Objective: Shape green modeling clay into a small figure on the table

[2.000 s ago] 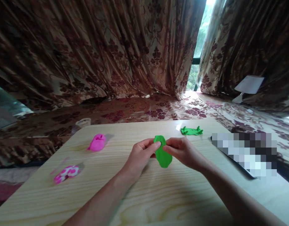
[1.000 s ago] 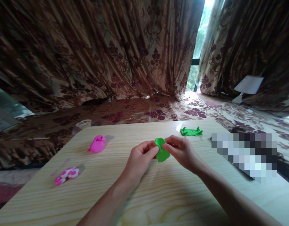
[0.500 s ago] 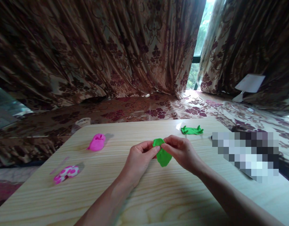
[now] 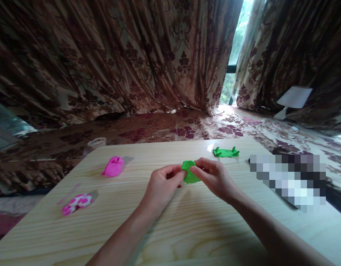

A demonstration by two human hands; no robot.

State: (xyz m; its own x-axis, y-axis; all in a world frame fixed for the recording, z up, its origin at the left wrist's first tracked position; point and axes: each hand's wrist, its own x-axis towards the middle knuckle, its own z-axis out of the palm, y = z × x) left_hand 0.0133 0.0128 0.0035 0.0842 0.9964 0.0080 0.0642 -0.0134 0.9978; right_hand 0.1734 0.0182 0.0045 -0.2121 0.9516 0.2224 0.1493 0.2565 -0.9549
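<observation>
A flat piece of green modelling clay (image 4: 190,176) is held above the middle of the table between both hands. My left hand (image 4: 166,183) pinches its left edge between thumb and fingers. My right hand (image 4: 213,175) grips its right side, thumb pressed on the face turned to me. Fingers behind the piece are partly hidden. Beyond my right hand lies a flat green clay shape (image 4: 226,152) with small upright prongs at its ends.
On the left of the wooden table (image 4: 126,229) lie a pink clay piece (image 4: 114,167) with a hollow, and a pink-and-white spotted piece (image 4: 77,204) beside a thin pink strip (image 4: 69,194). A blurred-out object (image 4: 289,183) lies at the right edge. Behind stands a white lamp (image 4: 294,98).
The green piece in my hands looks shorter now; its lower end, which hung down before, appears folded or tilted up. Both hands have stayed almost in place.
</observation>
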